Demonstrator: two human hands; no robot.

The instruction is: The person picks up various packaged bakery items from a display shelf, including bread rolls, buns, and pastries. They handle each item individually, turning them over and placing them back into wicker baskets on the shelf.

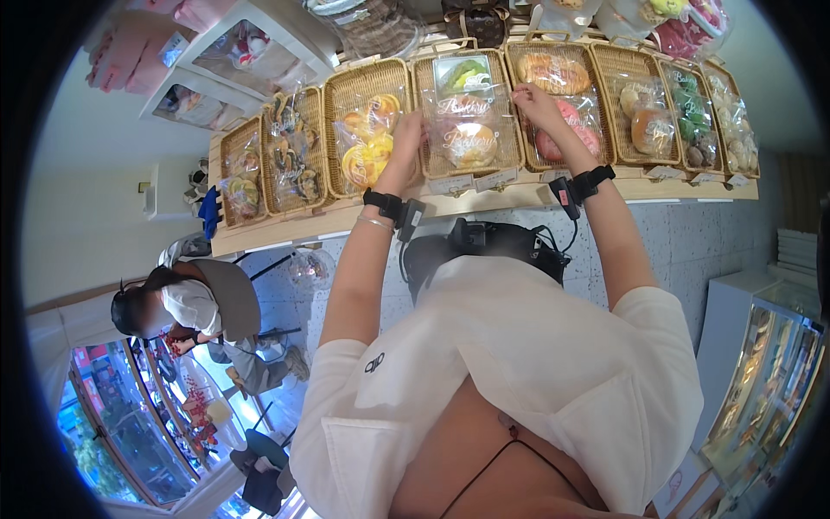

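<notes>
A rectangular wicker basket [467, 170] sits before me on the wooden display shelf. It holds a round bun [472, 144] in a clear printed bag and a green-topped pastry [463, 78] in a windowed pack. My left hand [408, 136] is at the basket's left rim, fingers curled and partly hidden. On the opposite side, my right hand [537, 107] has bent fingers at the right rim, overlapping the neighbouring basket [606, 146]. That neighbour holds a pink bread [551, 143] and a golden loaf [554, 72], both bagged.
More baskets of bagged bread [366, 162] line the wooden shelf [311, 232] on both sides. White gift boxes [259, 45] and wrapped goods stand behind. At lower left a person [194, 305] sits by the window. A lit glass display case [765, 370] stands at right.
</notes>
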